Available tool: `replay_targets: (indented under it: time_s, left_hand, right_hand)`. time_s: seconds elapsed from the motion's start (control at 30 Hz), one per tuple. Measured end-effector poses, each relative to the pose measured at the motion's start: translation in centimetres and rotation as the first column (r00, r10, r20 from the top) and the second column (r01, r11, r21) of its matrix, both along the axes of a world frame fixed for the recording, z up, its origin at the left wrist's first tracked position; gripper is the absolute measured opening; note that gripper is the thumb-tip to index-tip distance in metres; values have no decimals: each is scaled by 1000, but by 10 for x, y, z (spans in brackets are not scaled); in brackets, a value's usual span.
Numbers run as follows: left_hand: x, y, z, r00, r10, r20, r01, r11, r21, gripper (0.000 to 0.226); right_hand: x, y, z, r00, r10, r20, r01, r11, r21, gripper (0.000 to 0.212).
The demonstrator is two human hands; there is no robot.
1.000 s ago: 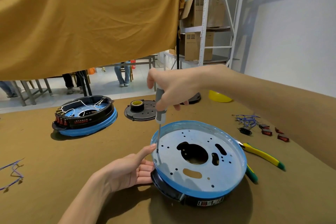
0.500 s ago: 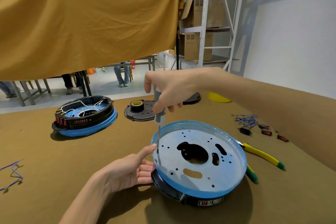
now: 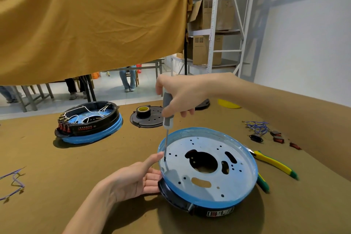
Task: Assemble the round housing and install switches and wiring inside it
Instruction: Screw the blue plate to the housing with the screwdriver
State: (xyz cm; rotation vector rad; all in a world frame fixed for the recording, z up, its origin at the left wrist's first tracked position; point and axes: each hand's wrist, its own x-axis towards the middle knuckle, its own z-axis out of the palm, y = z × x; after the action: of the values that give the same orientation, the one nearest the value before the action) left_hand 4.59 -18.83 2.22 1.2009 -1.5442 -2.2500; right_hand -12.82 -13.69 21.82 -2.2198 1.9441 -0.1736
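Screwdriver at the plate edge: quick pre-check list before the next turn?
1. Right hand grips the screwdriver handle: ok.
2. Shaft near upright, tip down on the metal plate close to its left rim: ok.
3. Tip seated in a screw head: cannot tell, too small.
4. Left hand rests against the housing, thumb beside the tip: ok as a brace, but close to the tip.
5. Housing flat on the table: ok.
6. Pliers clear of the work: ok.
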Motion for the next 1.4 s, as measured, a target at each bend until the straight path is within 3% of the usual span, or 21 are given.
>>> replay_targets:
  time_s: [0.17, 0.3, 0.43, 0.57, 0.73, 0.87, 1.03, 1.13, 1.27, 1.4]
  left_hand:
    - [0, 1, 1, 1000, -7, 6, 7, 1000, -11, 84]
    - [0, 2, 1, 1000, 1, -2, -1, 1000, -7, 79]
    - [-1, 3, 2, 1000, 3, 0, -3, 1000, -11, 75]
    - [-1, 3, 2, 1000, 10, 4, -10, 1000, -10, 76]
    - [-2, 3, 2, 1000, 9, 5, -9, 1000, -8, 78]
    - [-2, 1, 1, 1000, 7, 3, -7, 1000, -14, 80]
    - [-2, 2, 0, 1000, 7, 3, -7, 1000, -18, 84]
    - [-2, 1, 0, 1000, -1, 1, 1, 1000, -18, 82]
    - [-2, 0, -2, 1000, 7, 2, -7, 1000, -18, 79]
    - [-2, -2, -5, 1000, 7, -1, -7, 1000, -19, 83]
  right_hand:
    - [4, 1, -3, 997, 5, -83, -11, 997, -73, 43]
    - [5, 4, 0, 1000, 25, 2, -25, 1000, -8, 46]
    - [8, 2, -6, 998, 40, -57, -45, 995, -88, 38]
    - [6, 1, -1, 999, 34, 14, -34, 999, 7, 42]
    - [3, -3, -6, 999, 20, -29, -21, 999, -40, 37]
    - [0, -2, 5, 1000, 17, 0, -17, 995, 97, 37]
    - [7, -5, -3, 998, 4, -56, -5, 1000, -20, 36]
    - [6, -4, 1, 999, 20, -28, -18, 999, 42, 30]
    - [6, -6, -1, 996, 0, -89, -2, 1000, -17, 36]
    - [7, -5, 4, 998, -12, -54, 17, 995, 94, 38]
